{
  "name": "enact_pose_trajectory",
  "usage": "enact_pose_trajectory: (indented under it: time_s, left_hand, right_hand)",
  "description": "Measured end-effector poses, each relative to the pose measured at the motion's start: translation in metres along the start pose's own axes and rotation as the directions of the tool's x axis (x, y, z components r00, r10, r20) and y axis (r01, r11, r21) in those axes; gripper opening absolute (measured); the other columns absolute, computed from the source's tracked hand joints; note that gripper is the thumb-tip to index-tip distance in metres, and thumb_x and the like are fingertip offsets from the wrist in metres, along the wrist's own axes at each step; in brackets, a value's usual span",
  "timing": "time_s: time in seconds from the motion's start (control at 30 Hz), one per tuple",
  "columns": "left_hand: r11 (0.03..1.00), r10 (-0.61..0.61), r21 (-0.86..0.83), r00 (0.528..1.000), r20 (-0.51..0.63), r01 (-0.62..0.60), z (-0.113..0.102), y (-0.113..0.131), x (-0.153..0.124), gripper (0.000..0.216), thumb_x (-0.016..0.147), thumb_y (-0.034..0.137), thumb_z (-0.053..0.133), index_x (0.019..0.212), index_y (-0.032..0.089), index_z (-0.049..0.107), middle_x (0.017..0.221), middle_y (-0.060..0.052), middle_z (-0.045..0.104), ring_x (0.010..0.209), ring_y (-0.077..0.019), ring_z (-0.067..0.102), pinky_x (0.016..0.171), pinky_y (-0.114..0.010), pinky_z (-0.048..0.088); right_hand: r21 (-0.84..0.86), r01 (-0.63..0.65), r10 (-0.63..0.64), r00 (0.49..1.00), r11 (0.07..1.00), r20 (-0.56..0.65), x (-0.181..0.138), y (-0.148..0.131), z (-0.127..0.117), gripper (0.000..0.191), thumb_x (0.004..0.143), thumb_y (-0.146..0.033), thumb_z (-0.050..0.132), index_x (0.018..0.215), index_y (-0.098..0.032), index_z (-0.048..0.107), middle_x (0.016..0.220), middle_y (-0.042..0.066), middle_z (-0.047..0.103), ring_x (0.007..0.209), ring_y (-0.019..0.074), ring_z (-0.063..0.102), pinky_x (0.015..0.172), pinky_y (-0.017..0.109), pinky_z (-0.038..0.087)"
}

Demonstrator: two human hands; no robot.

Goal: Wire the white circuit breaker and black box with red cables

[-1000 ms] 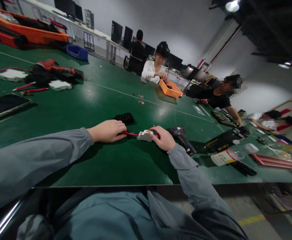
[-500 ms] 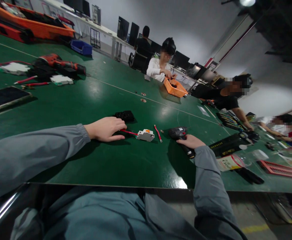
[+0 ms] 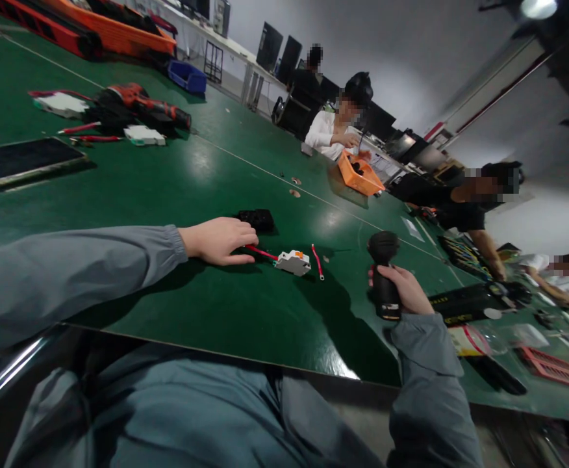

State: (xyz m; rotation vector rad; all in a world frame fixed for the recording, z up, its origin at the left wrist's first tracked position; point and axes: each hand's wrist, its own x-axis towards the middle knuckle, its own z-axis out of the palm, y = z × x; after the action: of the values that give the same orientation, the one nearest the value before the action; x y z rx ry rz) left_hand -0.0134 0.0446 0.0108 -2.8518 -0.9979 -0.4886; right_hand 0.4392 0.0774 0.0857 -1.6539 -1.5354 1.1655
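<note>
My left hand point(image 3: 220, 241) rests palm down on the green table, its fingers closed on the end of a short red wire point(image 3: 265, 251). That wire runs into a white circuit breaker point(image 3: 293, 262) with an orange lever, lying on the tabletop. Just right of the breaker lies a loose red wire point(image 3: 317, 262) with a metal lug. Beyond my left fingertips sits a black object point(image 3: 256, 220) whose kind I cannot make out. My right hand point(image 3: 408, 290) grips the handle of a black cordless drill point(image 3: 384, 266), which is raised off the table and casts a long shadow.
At the far left are an orange-red drill point(image 3: 141, 104), more breakers and a flat dark tablet-like device point(image 3: 26, 161). A black cylinder point(image 3: 469, 300), a clear bottle point(image 3: 477, 340) and a red rack point(image 3: 557, 366) lie at right. Across the table, a co-worker reaches into an orange basket point(image 3: 361, 174).
My right hand has lifted the drill off the table, turned it and moved it slightly right. My left hand stays at the wire. The whole view has shifted somewhat.
</note>
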Motion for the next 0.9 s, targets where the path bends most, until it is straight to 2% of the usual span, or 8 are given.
enact_pose_trajectory:
  time_s: [0.17, 0.27, 0.4, 0.53, 0.63, 0.77, 0.83, 0.9]
  left_hand:
    - [0.999, 0.02, -0.028, 1.0, -0.006, -0.02, -0.001, -0.001, 0.0, 0.036, 0.096, 0.049, 0.045, 0.103, 0.018, 0.062, 0.092, -0.009, 0.065, 0.085, -0.0211, 0.059, 0.075, -0.032, 0.042]
    - [0.998, 0.039, -0.056, 0.999, -0.017, -0.04, -0.002, 0.0, 0.0, 0.033, 0.096, 0.046, 0.047, 0.102, 0.018, 0.063, 0.091, -0.009, 0.065, 0.084, -0.021, 0.059, 0.074, -0.032, 0.042]
    - [0.996, 0.034, -0.084, 0.999, -0.039, -0.037, -0.002, 0.0, 0.0, 0.029, 0.095, 0.045, 0.049, 0.1, 0.02, 0.063, 0.09, -0.009, 0.066, 0.084, -0.0209, 0.059, 0.074, -0.032, 0.042]
    - [0.997, 0.042, -0.071, 0.999, -0.023, -0.043, -0.002, -0.003, -0.001, 0.03, 0.095, 0.045, 0.047, 0.099, 0.02, 0.063, 0.091, -0.009, 0.066, 0.085, -0.0215, 0.059, 0.076, -0.033, 0.042]
    - [0.998, 0.016, -0.059, 0.999, -0.03, -0.018, -0.002, 0.004, -0.001, 0.034, 0.094, 0.049, 0.048, 0.102, 0.019, 0.062, 0.093, -0.01, 0.066, 0.086, -0.022, 0.06, 0.077, -0.034, 0.042]
    - [0.997, 0.023, -0.075, 0.997, -0.079, -0.029, 0.0, 0.042, 0.01, 0.058, 0.088, 0.057, 0.056, 0.128, 0.015, 0.052, 0.116, -0.016, 0.063, 0.104, -0.0271, 0.059, 0.085, -0.037, 0.042]
    - [0.991, 0.083, -0.1, 0.994, -0.074, -0.09, 0.003, 0.064, 0.018, 0.055, 0.089, 0.05, 0.057, 0.134, 0.018, 0.048, 0.124, -0.016, 0.061, 0.11, -0.0268, 0.058, 0.087, -0.037, 0.041]
    - [0.989, 0.085, -0.114, 0.992, -0.093, -0.096, 0.007, 0.079, 0.028, 0.058, 0.088, 0.05, 0.059, 0.136, 0.02, 0.046, 0.128, -0.016, 0.059, 0.115, -0.028, 0.056, 0.088, -0.038, 0.042]
  right_hand:
    - [0.283, 0.068, -0.09, 0.994, 0.957, 0.065, -0.06, -0.058, 0.028, 0.034, 0.078, -0.046, 0.065, 0.1, -0.021, 0.069, 0.094, 0.007, 0.068, 0.074, 0.0185, 0.064, 0.062, 0.029, 0.058]
    - [0.413, 0.089, -0.169, 0.972, 0.906, 0.163, -0.089, -0.089, 0.046, 0.037, 0.08, -0.05, 0.057, 0.103, -0.023, 0.069, 0.101, 0.008, 0.065, 0.073, 0.0176, 0.059, 0.053, 0.028, 0.054]
    - [0.396, 0.002, -0.137, 0.94, 0.918, 0.312, -0.113, -0.113, 0.064, 0.041, 0.08, -0.057, 0.054, 0.098, -0.023, 0.069, 0.088, 0.008, 0.062, 0.06, 0.0166, 0.05, 0.042, 0.03, 0.044]
    - [0.371, -0.078, -0.084, 0.912, 0.925, 0.403, -0.121, -0.118, 0.073, 0.044, 0.078, -0.059, 0.057, 0.096, -0.021, 0.069, 0.073, 0.006, 0.057, 0.055, 0.0157, 0.046, 0.042, 0.03, 0.043]
    - [0.387, -0.053, -0.111, 0.914, 0.921, 0.39, -0.118, -0.115, 0.078, 0.045, 0.079, -0.059, 0.056, 0.097, -0.02, 0.07, 0.073, 0.005, 0.057, 0.057, 0.0159, 0.048, 0.044, 0.03, 0.044]
    - [0.433, 0.028, -0.195, 0.917, 0.901, 0.347, -0.108, -0.107, 0.088, 0.042, 0.08, -0.055, 0.057, 0.1, -0.019, 0.068, 0.085, 0.007, 0.062, 0.062, 0.0156, 0.05, 0.045, 0.029, 0.046]
    - [0.429, 0.053, -0.216, 0.915, 0.902, 0.342, -0.105, -0.102, 0.092, 0.041, 0.081, -0.054, 0.057, 0.1, -0.019, 0.067, 0.089, 0.008, 0.063, 0.063, 0.0157, 0.052, 0.047, 0.029, 0.048]
    - [0.418, 0.08, -0.231, 0.916, 0.905, 0.326, -0.103, -0.099, 0.095, 0.04, 0.081, -0.053, 0.058, 0.099, -0.019, 0.067, 0.089, 0.007, 0.064, 0.064, 0.0163, 0.054, 0.048, 0.03, 0.049]
